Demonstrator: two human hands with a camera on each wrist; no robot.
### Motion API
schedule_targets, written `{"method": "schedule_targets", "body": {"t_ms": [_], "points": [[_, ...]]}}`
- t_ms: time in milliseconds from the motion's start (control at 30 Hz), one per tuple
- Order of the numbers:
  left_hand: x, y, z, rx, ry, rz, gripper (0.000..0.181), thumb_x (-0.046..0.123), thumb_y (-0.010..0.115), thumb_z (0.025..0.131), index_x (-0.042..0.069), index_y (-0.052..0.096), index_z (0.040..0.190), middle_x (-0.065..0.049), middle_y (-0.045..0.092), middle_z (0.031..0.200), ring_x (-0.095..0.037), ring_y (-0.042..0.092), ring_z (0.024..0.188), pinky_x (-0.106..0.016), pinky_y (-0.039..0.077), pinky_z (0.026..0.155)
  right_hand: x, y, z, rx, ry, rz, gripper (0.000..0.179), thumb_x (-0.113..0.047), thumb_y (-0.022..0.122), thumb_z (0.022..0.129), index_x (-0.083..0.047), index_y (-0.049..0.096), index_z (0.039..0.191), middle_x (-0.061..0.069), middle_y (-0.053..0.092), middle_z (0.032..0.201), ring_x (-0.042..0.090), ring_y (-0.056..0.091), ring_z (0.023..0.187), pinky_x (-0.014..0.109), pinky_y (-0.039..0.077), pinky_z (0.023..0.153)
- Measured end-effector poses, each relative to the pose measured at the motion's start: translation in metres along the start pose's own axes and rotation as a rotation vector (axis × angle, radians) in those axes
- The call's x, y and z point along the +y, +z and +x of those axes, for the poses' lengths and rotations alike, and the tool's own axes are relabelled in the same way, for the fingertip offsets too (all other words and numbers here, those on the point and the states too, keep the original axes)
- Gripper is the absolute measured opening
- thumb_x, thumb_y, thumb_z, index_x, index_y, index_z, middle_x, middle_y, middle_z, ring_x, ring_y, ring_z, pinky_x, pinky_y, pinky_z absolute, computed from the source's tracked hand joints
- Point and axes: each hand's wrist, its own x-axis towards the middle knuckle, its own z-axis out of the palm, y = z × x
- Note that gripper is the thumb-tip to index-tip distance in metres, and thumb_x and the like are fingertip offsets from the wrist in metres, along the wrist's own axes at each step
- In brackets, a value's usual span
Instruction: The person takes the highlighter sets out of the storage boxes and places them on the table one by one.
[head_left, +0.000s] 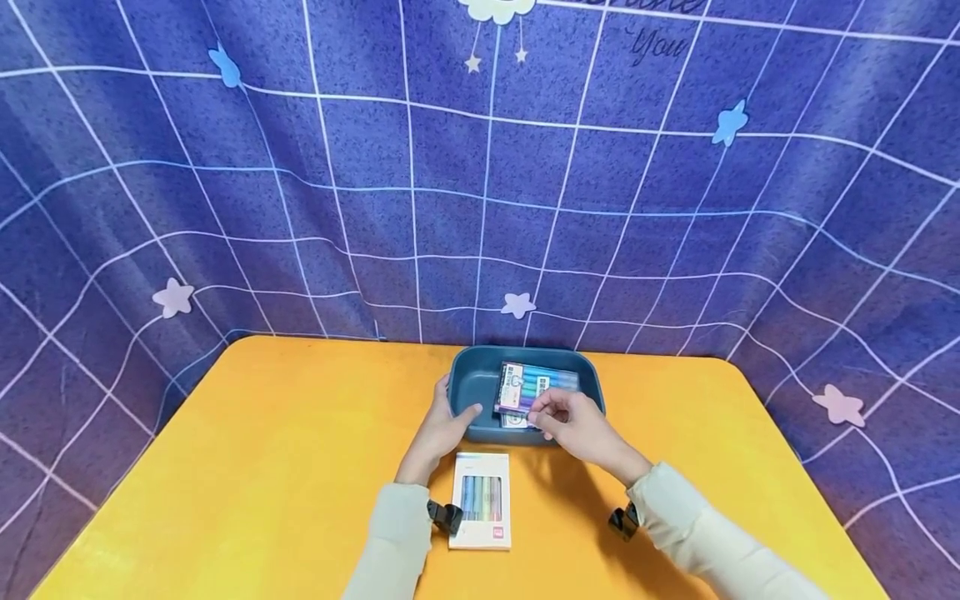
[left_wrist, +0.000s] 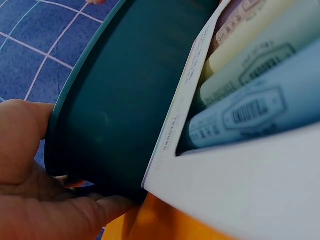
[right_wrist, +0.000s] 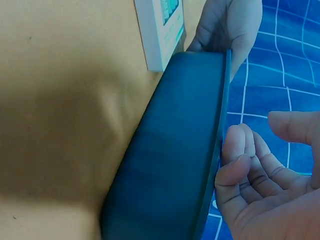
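Observation:
A dark blue-green plastic bin (head_left: 474, 388) stands near the table's far edge. My left hand (head_left: 438, 429) grips its left end, thumb over the rim and the other fingers outside. Plastic-cased packs of coloured pens (head_left: 527, 386) lie overlapping in the bin's right part. Over the front rim, my right hand (head_left: 581, 427) has its fingers bent close by the packs; in the right wrist view its thumb is apart from the fingers and nothing is between them. A white box of pastel markers (head_left: 480, 500) lies in front of the bin, its window facing up.
The yellow table (head_left: 315, 450) reaches back to a blue grid-patterned curtain (head_left: 450, 208) that hangs behind and on both sides. Black wrist cameras (head_left: 446, 517) sit on both wrists, the left one overlapping the white box's edge in the head view.

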Motion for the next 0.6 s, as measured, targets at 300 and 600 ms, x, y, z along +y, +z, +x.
{"method": "schedule_targets", "body": {"t_ms": [300,600], "points": [[-0.0006,-0.0019,0.0000,0.007,0.002,-0.002,0.075,0.016,0.059,0.101,0.012,0.013,0.160,-0.023,0.029,0.163,-0.043,0.029,0.151,-0.065,0.022,0.122,-0.0032,0.0005,0.0048,0.010,0.013,-0.034,0.004,-0.013,0.067,0.095,-0.010,0.069,0.094,0.018,0.068,0.078,0.027,0.061,0.064,0.021,0.043,0.052],[0.0007,0.0006,0.0002,-0.008,0.008,-0.026,0.074,0.016,0.059,0.101,0.011,0.013,0.160,-0.025,0.031,0.162,-0.045,0.031,0.149,-0.067,0.023,0.121,0.0005,0.0030,0.0109,0.017,0.034,-0.056,0.005,-0.014,0.069,0.094,-0.009,0.070,0.096,0.018,0.069,0.082,0.010,0.055,0.060,0.022,0.048,0.056]]}}
